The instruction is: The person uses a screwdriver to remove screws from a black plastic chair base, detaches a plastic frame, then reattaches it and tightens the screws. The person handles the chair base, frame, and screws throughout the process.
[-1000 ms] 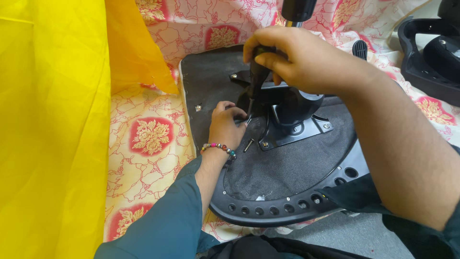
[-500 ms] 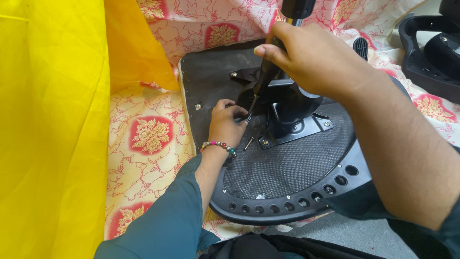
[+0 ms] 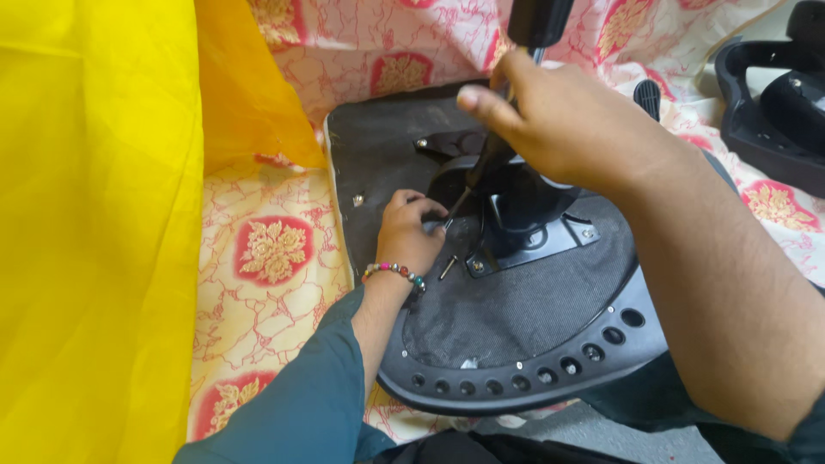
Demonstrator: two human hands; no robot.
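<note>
- Fingers (image 3: 421, 210) of the left hand (image 3: 408, 236) are pinched low at the screwdriver tip, seemingly steadying a small screw there, though the screw itself is hidden by them.
- Fingers of the right hand (image 3: 567, 129) are clenched round the screwdriver (image 3: 494, 159), its black handle rising past the top of the view and its shaft slanting down to the left fingertips.
- For a clean drive, the shaft is best brought in line with the hole before pressure is added, and the left fingertips kept clear of the tip once the thread bites.
- A loose screw (image 3: 449, 267) is seen lying on the seat just beside the left wrist, within easy reach.
- The seat (image 3: 516, 318) lies upside down on a bed covered by a sheet (image 3: 266, 258) printed with red flowers; its underside is dark grey fabric, edged nearest the person by a black plastic rim with a row of round holes.
- The bracket (image 3: 524, 228), black metal, sits on the middle of the seat, one corner screw being visible at its right.
- Yellow cloth (image 3: 94, 215) hangs at the left; another black chair part (image 3: 773, 112) rests far right.
</note>
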